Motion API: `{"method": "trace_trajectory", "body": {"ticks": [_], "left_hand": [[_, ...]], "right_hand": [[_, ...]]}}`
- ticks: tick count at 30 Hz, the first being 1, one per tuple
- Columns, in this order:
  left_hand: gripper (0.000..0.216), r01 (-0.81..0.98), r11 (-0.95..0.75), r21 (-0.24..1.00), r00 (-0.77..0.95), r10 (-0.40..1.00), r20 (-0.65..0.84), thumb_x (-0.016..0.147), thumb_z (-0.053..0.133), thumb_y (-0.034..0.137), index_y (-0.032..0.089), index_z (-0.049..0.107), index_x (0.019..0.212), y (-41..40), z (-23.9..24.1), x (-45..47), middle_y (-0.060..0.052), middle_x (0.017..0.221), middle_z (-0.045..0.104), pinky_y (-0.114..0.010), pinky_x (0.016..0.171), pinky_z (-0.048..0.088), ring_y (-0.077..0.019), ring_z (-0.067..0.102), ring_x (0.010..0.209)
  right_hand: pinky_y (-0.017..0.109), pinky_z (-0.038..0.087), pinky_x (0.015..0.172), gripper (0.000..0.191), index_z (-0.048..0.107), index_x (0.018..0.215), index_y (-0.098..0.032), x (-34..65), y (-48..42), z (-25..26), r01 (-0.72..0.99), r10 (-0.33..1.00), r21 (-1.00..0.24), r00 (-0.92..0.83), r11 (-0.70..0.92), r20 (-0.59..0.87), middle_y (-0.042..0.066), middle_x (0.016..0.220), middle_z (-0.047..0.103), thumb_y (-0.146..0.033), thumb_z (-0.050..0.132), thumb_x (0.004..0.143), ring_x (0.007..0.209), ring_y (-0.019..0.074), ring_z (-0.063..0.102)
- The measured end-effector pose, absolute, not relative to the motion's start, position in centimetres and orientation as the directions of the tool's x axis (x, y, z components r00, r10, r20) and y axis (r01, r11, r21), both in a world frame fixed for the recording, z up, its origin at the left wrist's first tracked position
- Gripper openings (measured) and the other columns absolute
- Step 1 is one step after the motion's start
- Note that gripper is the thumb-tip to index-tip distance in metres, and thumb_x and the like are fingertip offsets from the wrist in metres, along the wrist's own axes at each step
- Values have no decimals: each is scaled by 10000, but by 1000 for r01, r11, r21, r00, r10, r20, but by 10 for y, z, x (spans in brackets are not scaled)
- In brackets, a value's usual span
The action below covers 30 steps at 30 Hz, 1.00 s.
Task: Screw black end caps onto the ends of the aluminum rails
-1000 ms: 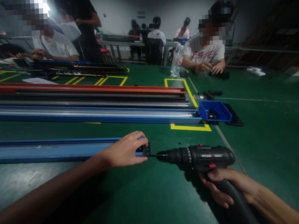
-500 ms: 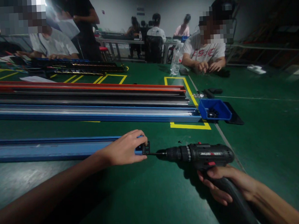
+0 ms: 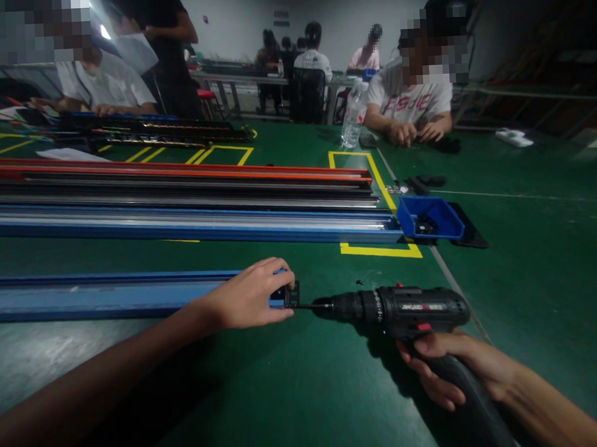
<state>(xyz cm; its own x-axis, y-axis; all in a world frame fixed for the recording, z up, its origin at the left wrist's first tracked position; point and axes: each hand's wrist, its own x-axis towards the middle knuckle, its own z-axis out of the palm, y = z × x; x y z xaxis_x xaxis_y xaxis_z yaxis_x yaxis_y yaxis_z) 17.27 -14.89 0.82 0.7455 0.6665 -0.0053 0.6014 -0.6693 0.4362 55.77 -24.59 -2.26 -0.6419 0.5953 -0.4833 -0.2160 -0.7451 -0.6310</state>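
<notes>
My left hand [image 3: 255, 294] is closed around the right end of a long blue metal rail [image 3: 107, 293], fingers over the top and thumb below. A black end cap [image 3: 293, 294] sits at that end, partly hidden by the fingers. My right hand [image 3: 446, 369] grips a black cordless drill [image 3: 418, 308] by its handle, lying level. Its long thin bit [image 3: 310, 306] points left and meets the lower part of the end cap. A small dark screw-like piece [image 3: 359, 282] lies on the green table just above the drill's chuck.
Beyond lie another blue rail [image 3: 279, 232], dark rails and an orange rail [image 3: 300, 174]. A blue bin [image 3: 438, 219] holding black parts stands at their right end. A water bottle [image 3: 353, 117] and a seated co-worker [image 3: 407, 104] are across the table [image 3: 542, 291]; other people are behind.
Both hands, the drill and the rail hold nearly the same positions, with the bit still at the end cap. A small light now shows on the drill near its trigger. The view shifts slightly.
</notes>
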Motion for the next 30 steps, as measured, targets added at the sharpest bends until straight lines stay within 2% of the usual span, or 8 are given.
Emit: {"method": "trace_trajectory", "body": {"ticks": [30], "left_hand": [[244, 601, -676, 427, 747, 665, 0, 880, 725, 355, 193, 645, 1044, -149, 9, 173, -88, 1175, 592, -397, 935, 498, -251, 599, 1091]], "right_hand": [[215, 539, 472, 240, 746, 948, -91, 558, -246, -25, -227, 596, -624, -643, -748, -480, 0, 657, 650, -315, 750, 859, 399, 60, 528]]}}
